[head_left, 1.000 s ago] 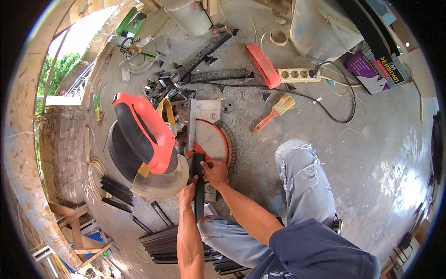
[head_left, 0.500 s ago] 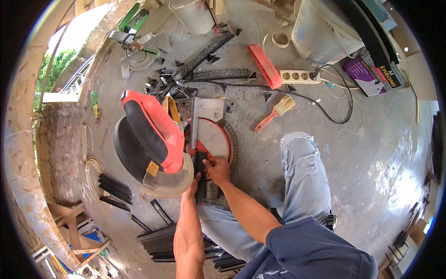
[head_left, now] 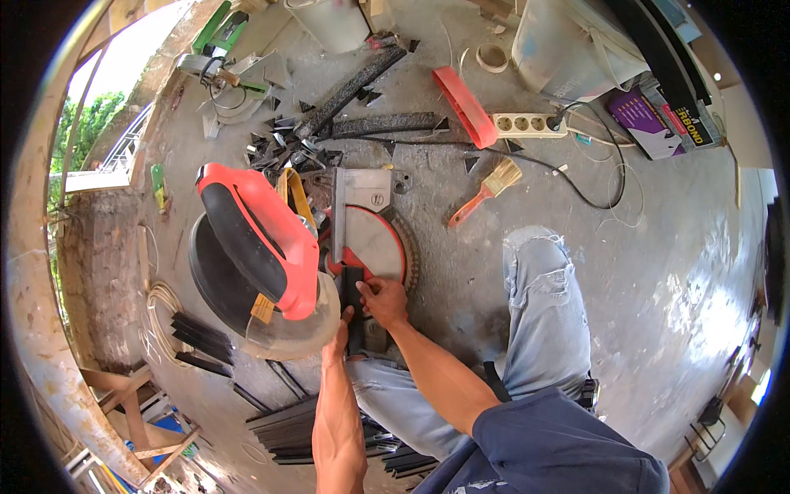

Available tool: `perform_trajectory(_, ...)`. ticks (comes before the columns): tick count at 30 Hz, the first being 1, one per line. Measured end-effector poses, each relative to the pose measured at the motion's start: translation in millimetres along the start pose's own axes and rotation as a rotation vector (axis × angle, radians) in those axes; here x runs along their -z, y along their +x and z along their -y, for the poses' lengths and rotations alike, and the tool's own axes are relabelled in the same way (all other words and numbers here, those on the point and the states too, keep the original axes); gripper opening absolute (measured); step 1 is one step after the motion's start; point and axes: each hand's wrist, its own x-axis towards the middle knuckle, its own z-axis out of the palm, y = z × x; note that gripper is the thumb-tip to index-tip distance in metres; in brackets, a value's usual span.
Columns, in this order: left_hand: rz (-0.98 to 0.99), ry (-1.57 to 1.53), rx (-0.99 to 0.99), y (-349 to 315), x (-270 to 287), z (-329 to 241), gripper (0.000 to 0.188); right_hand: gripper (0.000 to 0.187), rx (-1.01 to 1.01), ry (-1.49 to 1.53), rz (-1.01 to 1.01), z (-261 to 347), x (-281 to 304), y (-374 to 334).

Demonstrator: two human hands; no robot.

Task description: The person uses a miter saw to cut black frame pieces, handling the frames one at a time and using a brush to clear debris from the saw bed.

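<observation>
A red-and-black miter saw stands on the floor in front of me, its handle and blade cover leaning left over a round grey base. A short black strip lies lengthwise on the base. My right hand is closed on the strip's right side, thumb and fingers bent against it. From the left, my left hand grips the strip's near part with its thumb along the edge; the clear blade guard partly hides its other fingers.
Black offcuts are heaped beyond the saw. Several long black strips lie by my left forearm. A paintbrush, a power strip with a cable, and a red plastic piece lie at far right. A green power tool stands far left.
The whole view has shifted slightly, with the saw's handle a little farther left in it. Both hands keep their places on the black strip.
</observation>
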Motion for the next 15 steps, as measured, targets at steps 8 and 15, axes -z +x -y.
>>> perform_trajectory(8, -0.043, -0.066, 0.005, -4.0, -0.4, -5.2, 0.065, 0.020, 0.022, 0.007, 0.006, -7.7, -1.2, 4.5)
perform_trajectory(15, 0.064, -0.104, 0.041, -6.1, 3.8, -11.3, 0.057, 0.021, 0.037, 0.001, 0.013, -6.9, 0.4, 3.4)
